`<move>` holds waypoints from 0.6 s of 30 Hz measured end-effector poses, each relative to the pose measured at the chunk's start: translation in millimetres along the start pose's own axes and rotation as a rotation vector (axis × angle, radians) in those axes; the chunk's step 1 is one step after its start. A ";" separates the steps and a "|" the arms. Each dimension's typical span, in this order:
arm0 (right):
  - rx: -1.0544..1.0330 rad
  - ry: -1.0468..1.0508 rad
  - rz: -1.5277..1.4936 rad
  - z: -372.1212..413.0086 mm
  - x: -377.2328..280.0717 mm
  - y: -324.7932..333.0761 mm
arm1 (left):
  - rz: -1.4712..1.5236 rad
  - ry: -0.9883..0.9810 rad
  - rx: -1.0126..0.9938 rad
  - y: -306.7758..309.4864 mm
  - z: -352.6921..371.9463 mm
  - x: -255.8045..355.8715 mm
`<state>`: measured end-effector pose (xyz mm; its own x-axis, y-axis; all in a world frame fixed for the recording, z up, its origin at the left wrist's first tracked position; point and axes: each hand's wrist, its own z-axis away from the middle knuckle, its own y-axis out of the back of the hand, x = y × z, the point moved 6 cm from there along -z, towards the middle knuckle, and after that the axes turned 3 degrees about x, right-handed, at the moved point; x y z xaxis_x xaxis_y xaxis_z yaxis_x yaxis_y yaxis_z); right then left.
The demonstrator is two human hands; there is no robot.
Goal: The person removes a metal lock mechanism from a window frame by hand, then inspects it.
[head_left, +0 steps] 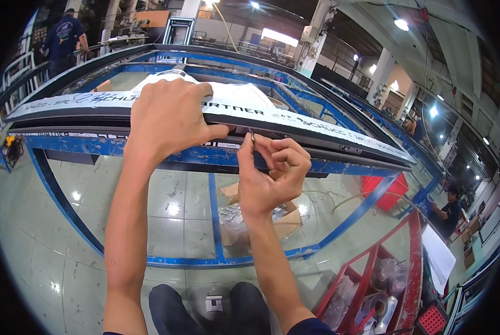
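Observation:
A long black frame profile (367, 149), faced with printed white protective film (339, 133), lies across in front of me. My left hand (169, 114) is closed over the profile's near edge, its thumb reaching right along the edge. Just right of that thumb, my right hand (273, 172) pinches a small thin metal piece (252, 135) between thumb and forefinger, held up against the groove of the profile. Its exact kind is too small to tell. Behind my left hand a white sheet or cloth (233, 94) lies over the frame.
A blue steel stand (214, 206) carries the frame. Below it sits an open cardboard box (286, 223) of bagged parts. At lower right stands a red rack (367, 268) with plastic bags and rolls. One person (66, 39) is at far left, another (450, 212) at right.

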<state>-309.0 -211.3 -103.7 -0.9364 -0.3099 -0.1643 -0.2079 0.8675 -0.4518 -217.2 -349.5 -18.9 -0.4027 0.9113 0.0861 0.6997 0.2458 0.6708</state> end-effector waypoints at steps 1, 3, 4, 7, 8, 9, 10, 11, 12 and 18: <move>-0.002 0.004 0.005 0.6 1.2 0.3 | 0.008 -0.009 0.002 0.0 0.1 -0.5; 0.001 0.014 0.028 0.6 0.2 0.7 | 0.019 -0.028 -0.007 -0.2 0.3 -0.8; 0.004 0.017 0.038 1.3 -0.6 0.1 | 0.022 -0.037 -0.015 -0.1 0.1 -0.9; 0.041 -0.007 0.020 2.7 -0.5 -0.6 | 0.004 -0.057 -0.014 -1.3 -0.5 -0.7; 0.043 0.005 0.038 2.8 -1.0 -0.6 | -0.006 -0.065 -0.010 -1.3 -1.0 0.5; 0.045 0.017 0.057 3.0 -1.3 -0.4 | -0.006 -0.040 -0.007 -0.4 -1.2 0.9; 0.048 0.029 0.076 3.2 -1.5 0.0 | -0.006 -0.017 -0.004 0.3 -0.9 1.8; 0.057 0.025 0.080 3.4 -0.9 0.2 | -0.005 0.007 0.001 1.2 -0.8 2.7; 0.064 0.021 0.084 4.0 -0.6 0.3 | -0.006 0.014 0.000 1.9 -0.7 3.9; 0.036 -0.003 0.018 1.5 1.1 1.3 | -0.032 0.005 0.035 3.7 -0.9 5.7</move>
<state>-309.8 -211.0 -105.8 -0.9390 -0.2956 -0.1758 -0.1805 0.8586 -0.4798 -217.4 -343.7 -15.3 -0.4277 0.9013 0.0686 0.7065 0.2860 0.6473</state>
